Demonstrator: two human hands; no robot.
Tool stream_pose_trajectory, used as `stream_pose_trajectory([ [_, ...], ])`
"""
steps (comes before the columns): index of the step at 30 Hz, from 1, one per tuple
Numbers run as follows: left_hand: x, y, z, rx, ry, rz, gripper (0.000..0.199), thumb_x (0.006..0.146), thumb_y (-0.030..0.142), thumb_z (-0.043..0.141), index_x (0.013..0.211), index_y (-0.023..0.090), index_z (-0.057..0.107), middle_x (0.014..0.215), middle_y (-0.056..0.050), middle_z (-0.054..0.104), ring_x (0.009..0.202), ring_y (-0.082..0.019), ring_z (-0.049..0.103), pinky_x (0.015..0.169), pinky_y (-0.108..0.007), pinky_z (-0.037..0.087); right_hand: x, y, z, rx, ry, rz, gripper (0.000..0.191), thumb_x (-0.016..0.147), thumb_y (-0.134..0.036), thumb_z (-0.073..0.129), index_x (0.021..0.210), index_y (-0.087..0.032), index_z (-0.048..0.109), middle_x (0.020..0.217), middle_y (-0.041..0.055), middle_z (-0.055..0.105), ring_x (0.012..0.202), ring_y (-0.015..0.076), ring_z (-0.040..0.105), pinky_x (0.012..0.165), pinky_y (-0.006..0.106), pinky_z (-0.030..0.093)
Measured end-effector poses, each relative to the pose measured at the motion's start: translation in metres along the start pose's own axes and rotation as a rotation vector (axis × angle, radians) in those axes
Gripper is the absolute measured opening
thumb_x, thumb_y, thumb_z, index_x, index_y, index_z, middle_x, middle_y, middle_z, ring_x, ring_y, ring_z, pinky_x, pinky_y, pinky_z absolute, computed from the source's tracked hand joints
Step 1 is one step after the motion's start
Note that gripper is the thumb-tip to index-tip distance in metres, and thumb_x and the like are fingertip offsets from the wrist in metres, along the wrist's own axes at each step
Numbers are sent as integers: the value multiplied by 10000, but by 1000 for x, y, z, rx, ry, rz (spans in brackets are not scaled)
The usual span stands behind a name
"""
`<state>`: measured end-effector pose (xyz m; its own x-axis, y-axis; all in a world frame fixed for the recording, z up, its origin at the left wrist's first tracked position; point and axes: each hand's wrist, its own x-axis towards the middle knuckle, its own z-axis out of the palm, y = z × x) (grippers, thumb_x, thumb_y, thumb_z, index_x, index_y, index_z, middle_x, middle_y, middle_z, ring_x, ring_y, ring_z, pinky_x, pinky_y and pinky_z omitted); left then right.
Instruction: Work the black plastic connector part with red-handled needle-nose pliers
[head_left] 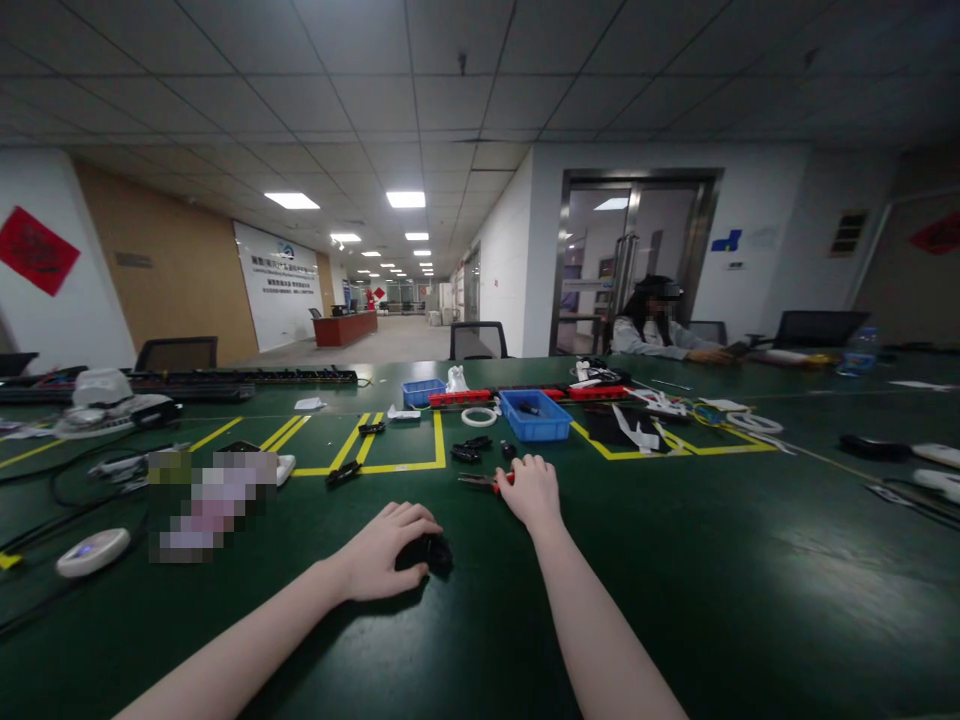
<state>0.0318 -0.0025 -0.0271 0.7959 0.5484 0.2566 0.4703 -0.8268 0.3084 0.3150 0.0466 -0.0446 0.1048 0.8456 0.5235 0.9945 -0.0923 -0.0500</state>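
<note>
My left hand (390,550) is curled around a black object (435,553) on the green table (480,640); its exact shape is partly hidden under the fingers. Farther forward and to the right, my right hand (531,488) closes on red-handled pliers (484,482), whose metal jaws point left. Several small black parts (471,449) lie just beyond the pliers. Behind them stands a blue tray (536,416) with dark pieces inside. Two more black parts (344,473) rest on yellow tape at the left.
A white oval device (94,552) and cables lie at the left. A white ring (479,416), a smaller blue tray (423,392) and red strips (600,392) are farther back. Another person (652,320) sits at the far right, near a bottle (859,352).
</note>
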Motion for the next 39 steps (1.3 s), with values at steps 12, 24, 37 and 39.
stream_pose_trajectory([
  [12,2,-9,2,-52,-14,-67,319,865,304,626,1181,268,596,1215,-30,601,1101,-229,548,985,-385,394,-7,-7,-15,48,84,-247,362,929,-507,557,1033,-167,621,1054,73,629,952,201,594,844,402,496],
  [24,-4,-29,-6,-63,-13,-99,307,856,347,645,1145,255,594,1191,-36,604,1087,-242,549,976,-399,398,-37,-8,-36,217,-28,-491,230,944,-433,547,937,-205,582,953,82,609,814,205,572,710,332,423],
  [37,-5,-36,-5,-34,2,-88,431,821,443,703,1193,257,591,1199,-44,599,1090,-257,555,974,-399,408,-60,4,-47,409,-236,-473,268,844,-313,665,1097,-259,597,1180,72,622,1079,242,612,932,415,508],
  [39,-5,-36,-5,-37,-2,-83,467,824,469,703,1224,261,583,1199,-46,599,1087,-258,557,964,-397,413,-56,11,-44,399,-237,-409,532,807,-427,704,1280,-250,537,1326,120,563,1236,306,533,1031,506,443],
])
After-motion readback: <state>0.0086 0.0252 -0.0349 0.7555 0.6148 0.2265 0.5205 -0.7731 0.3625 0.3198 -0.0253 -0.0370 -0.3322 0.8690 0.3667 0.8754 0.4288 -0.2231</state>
